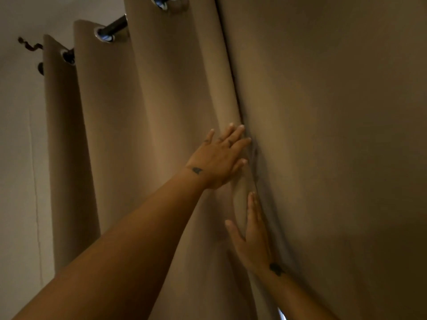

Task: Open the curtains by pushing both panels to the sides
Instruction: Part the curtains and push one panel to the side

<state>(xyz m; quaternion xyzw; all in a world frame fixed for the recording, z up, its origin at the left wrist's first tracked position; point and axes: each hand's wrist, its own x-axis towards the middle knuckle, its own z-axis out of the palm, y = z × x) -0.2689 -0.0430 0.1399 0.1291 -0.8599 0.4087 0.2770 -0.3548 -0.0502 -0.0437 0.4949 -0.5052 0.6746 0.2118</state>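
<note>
Two tan curtain panels hang shut from a dark rod [114,26] through metal eyelets. The left panel [138,135] falls in deep folds; the right panel [335,135] fills the right half of the view. They meet at a dark seam running down the middle. My left hand [219,158] lies flat on the left panel's inner edge, fingers spread, fingertips at the seam. My right hand [253,236] is lower, fingers straight and together, its edge pressed into the seam against the right panel. Neither hand grips fabric.
A pale wall [20,158] lies to the left of the curtains, with the rod's curled dark finial [28,45] near the top left. A small sliver of daylight [280,314] shows at the seam near the bottom edge.
</note>
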